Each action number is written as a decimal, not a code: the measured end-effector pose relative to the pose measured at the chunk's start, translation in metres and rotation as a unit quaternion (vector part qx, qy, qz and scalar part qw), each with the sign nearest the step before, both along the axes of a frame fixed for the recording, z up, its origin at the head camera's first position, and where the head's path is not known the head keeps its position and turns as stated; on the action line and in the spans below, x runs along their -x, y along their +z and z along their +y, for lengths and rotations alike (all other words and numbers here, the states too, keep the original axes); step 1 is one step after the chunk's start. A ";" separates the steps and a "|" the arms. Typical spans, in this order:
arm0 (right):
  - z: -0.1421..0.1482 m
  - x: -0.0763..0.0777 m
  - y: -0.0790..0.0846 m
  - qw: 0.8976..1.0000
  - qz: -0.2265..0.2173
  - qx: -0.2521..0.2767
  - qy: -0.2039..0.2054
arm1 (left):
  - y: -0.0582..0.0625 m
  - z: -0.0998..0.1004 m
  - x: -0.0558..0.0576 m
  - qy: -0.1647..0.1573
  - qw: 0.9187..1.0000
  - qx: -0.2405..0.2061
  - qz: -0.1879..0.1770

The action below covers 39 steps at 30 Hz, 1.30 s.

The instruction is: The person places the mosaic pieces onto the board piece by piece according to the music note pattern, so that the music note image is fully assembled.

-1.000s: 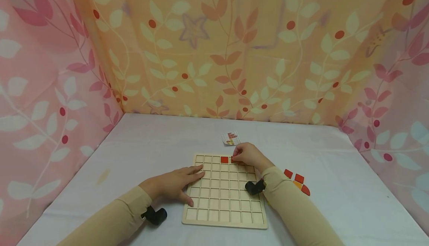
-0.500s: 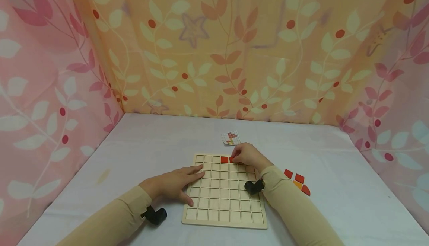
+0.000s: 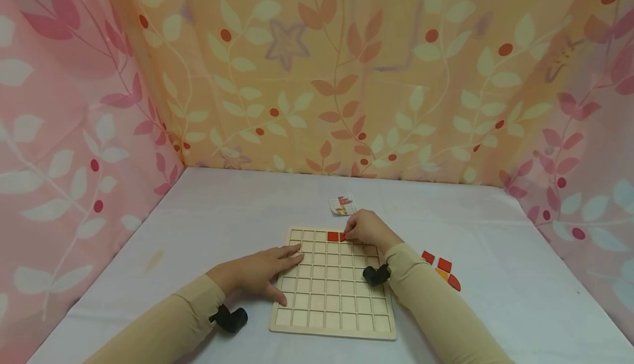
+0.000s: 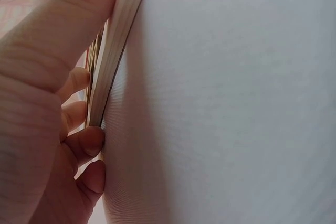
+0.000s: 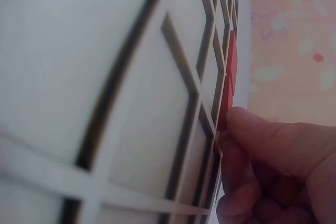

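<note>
A pale wooden board (image 3: 332, 287) with a grid of square recesses lies on the table. My left hand (image 3: 255, 271) rests on its left edge, fingers spread over the grid; in the left wrist view the thumb (image 4: 68, 30) lies along the board's side. A red square tile (image 3: 333, 236) sits in the top row. Just right of it, my right hand (image 3: 369, 227) pinches a second red tile (image 3: 342, 237) between thumb and fingers, partly hiding it. The right wrist view shows this held tile (image 5: 224, 106) at the grid's far edge, beside the first one.
Behind the board lies a small printed card (image 3: 343, 204) with a coloured pattern on a grid. Right of the right forearm lie several loose pieces, including a red tile (image 3: 444, 265), an orange piece (image 3: 441, 273) and a rounded red piece (image 3: 454, 283). Patterned curtains surround the table.
A little more of the second red tile shows beside the right fingertips than a second ago. Both hands stay in nearly the same place.
</note>
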State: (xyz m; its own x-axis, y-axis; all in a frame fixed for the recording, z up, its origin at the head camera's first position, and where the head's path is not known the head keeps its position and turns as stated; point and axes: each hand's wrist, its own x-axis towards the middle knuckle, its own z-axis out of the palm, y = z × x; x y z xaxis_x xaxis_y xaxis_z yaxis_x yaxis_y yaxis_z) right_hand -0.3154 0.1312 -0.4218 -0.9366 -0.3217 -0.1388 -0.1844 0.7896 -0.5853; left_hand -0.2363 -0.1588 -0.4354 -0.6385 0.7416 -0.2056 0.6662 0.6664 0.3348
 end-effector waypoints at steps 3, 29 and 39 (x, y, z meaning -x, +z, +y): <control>0.003 -0.001 0.002 1.000 0.006 0.003 0.013 | 0.000 0.001 0.001 0.003 1.000 0.006 0.005; 0.099 -0.034 0.021 0.999 -0.032 -0.015 -0.010 | -0.001 -0.001 0.001 0.010 1.000 0.010 0.010; 0.124 -0.049 0.015 0.993 -0.102 -0.015 -0.056 | -0.001 0.001 -0.001 0.005 1.000 0.011 0.003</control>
